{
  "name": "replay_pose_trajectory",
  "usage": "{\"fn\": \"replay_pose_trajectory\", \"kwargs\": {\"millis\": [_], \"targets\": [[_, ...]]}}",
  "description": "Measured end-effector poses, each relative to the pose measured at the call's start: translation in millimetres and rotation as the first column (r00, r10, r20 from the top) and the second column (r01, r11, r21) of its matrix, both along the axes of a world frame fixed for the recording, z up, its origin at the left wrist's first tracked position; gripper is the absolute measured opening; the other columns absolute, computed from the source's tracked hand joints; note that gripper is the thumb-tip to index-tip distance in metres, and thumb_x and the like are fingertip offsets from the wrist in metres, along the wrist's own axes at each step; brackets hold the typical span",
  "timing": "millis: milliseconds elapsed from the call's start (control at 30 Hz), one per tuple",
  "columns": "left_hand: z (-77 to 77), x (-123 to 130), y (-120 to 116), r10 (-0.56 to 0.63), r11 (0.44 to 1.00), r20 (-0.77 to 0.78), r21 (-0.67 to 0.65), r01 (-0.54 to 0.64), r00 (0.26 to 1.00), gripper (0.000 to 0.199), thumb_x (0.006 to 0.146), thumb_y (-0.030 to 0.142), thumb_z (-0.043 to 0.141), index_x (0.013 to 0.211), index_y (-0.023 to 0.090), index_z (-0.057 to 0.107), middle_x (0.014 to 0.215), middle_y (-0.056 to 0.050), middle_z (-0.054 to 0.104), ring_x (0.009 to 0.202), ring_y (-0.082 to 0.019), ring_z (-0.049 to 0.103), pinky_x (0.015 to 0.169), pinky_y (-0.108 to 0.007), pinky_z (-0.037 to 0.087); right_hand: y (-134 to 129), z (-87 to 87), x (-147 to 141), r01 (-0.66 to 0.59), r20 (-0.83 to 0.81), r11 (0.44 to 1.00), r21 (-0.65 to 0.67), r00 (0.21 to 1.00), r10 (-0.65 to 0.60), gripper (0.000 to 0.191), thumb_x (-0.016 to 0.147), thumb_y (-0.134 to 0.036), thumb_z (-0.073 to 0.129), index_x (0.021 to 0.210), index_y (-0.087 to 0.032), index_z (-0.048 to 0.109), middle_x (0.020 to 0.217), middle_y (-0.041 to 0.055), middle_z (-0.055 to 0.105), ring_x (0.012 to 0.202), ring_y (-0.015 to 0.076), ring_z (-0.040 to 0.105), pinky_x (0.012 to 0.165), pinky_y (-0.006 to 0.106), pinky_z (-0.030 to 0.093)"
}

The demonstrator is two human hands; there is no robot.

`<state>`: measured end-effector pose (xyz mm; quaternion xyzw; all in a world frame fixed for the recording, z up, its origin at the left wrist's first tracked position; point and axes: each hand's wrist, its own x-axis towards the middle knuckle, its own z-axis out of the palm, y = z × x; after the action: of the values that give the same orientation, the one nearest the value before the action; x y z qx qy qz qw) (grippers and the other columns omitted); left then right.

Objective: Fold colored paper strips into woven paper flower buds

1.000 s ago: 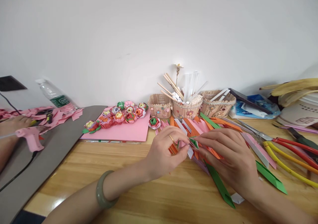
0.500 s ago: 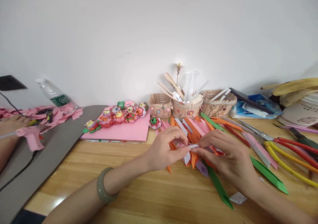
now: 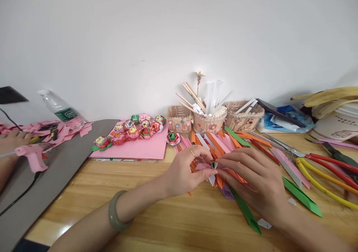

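Observation:
Between both hands is a small folded paper piece (image 3: 213, 165), white with green showing in its middle. My left hand (image 3: 187, 170), with a ring and a bracelet on that arm, pinches its left side between thumb and fingers. The fingers of my right hand (image 3: 251, 173) are closed on its right side, and they partly cover it. Behind and beneath the hands lies a heap of folded paper strips (image 3: 223, 142) in orange, pink, white and purple. A long green strip (image 3: 246, 211) sticks out below my right hand.
Folded paper flowers (image 3: 133, 132) rest on a pink sheet (image 3: 140, 151) at the left. Decorated baskets (image 3: 209, 124) line the wall. Scissors and pliers (image 3: 321, 173) lie right. At far left, another person's hand (image 3: 13, 144) is near a pink glue gun (image 3: 33, 157).
My right hand has shifted slightly left, its fingers now further over the small piece. Green now shows between the fingertips where white showed before.

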<state>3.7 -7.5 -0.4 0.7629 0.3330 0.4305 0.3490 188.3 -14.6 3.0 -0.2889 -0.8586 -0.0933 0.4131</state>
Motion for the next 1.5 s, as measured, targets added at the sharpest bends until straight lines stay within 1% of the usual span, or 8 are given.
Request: {"fn": "replay_pose_trajectory", "kwargs": {"millis": [333,600,733,867,1000,1167,1333,1500], "targets": [[-4.9,0.4,4.3,-0.015,0.920,-0.079,0.389,0.044,0.997,0.008,0.078,0.016,0.053,0.083,0.015,0.060,0.073,-0.007,0.060,0.069,-0.015,0.055,0.064,-0.027,0.045,2.1,-2.5,0.0,-0.033,-0.053,0.998,-0.050,0.998,0.031,0.014,0.076,-0.012,0.064,0.087,-0.019,0.059,0.077,0.0035,0.067,0.073,0.0173,0.055,0.066,0.033,0.046],[-8.4,2.0,6.5,-0.027,0.897,-0.010,0.440,0.029,1.000,0.006,0.076,0.015,0.058,0.081,0.014,0.056,0.069,-0.005,0.060,0.067,-0.013,0.056,0.063,-0.026,0.046,2.9,-2.0,-0.7,-0.034,-0.062,0.998,-0.057,0.998,0.031,0.016,0.075,-0.013,0.065,0.088,-0.020,0.059,0.078,0.0036,0.067,0.074,0.0176,0.055,0.067,0.033,0.045],[-5.7,2.3,4.4,-0.017,0.953,0.012,0.302,0.013,1.000,0.005,0.076,0.018,0.059,0.077,0.014,0.056,0.070,-0.004,0.059,0.067,-0.012,0.055,0.062,-0.025,0.045,2.7,-1.0,-0.2,-0.072,-0.080,0.988,-0.138,0.995,0.062,0.011,0.075,-0.013,0.064,0.079,-0.020,0.056,0.074,0.0030,0.063,0.071,0.0169,0.053,0.065,0.032,0.044],[-1.4,3.3,1.5,-0.036,0.998,0.113,-0.053,0.042,0.993,0.011,0.074,0.024,0.061,0.073,0.015,0.055,0.070,-0.001,0.056,0.065,-0.010,0.053,0.061,-0.022,0.045,1.8,1.4,-0.7,-0.189,-0.147,0.913,-0.362,0.979,0.144,0.007,0.080,-0.015,0.058,0.076,-0.020,0.054,0.074,0.0027,0.061,0.071,0.0156,0.052,0.064,0.030,0.044],[0.6,4.2,1.2,0.008,0.921,0.232,-0.380,0.083,0.973,0.021,0.070,0.029,0.064,0.083,0.016,0.053,0.070,0.002,0.055,0.058,-0.007,0.053,0.054,-0.019,0.044,0.6,4.8,-3.3,-0.212,-0.244,0.727,-0.653,0.968,0.063,0.007,0.083,-0.024,0.054,0.077,-0.020,0.055,0.071,0.0009,0.060,0.065,0.0131,0.054,0.059,0.025,0.045],[4.1,4.5,1.7,0.049,0.878,0.219,-0.474,0.062,0.975,0.024,0.068,0.029,0.067,0.082,0.016,0.054,0.073,0.001,0.058,0.062,-0.008,0.056,0.055,-0.018,0.045,1.1,5.2,-4.7,-0.297,-0.351,0.508,-0.809,0.936,-0.011,0.015,0.082,-0.032,0.053,0.077,-0.019,0.058,0.071,0.0007,0.062,0.064,0.0131,0.058,0.059,0.023,0.046],[8.5,5.2,0.0,0.057,0.856,0.190,-0.515,0.050,0.980,0.022,0.066,0.028,0.067,0.077,0.015,0.054,0.070,0.001,0.057,0.059,-0.007,0.054,0.051,-0.018,0.044,1.1,4.5,-3.6,-0.295,-0.355,0.476,-0.829,0.934,-0.040,0.018,0.083,-0.034,0.051,0.074,-0.019,0.058,0.066,-0.0002,0.061,0.061,0.0129,0.058,0.058,0.023,0.046],[5.6,4.5,1.4,0.018,0.843,0.198,-0.529,0.091,0.980,0.022,0.066,0.027,0.067,0.076,0.015,0.053,0.070,0.002,0.056,0.057,-0.007,0.053,0.047,-0.018,0.044,-1.2,7.3,-4.4,-0.213,-0.276,0.594,-0.776,0.961,-0.016,0.017,0.083,-0.028,0.050,0.071,-0.019,0.057,0.061,-0.0011,0.061,0.055,0.0112,0.055,0.053,0.022,0.044]]}}
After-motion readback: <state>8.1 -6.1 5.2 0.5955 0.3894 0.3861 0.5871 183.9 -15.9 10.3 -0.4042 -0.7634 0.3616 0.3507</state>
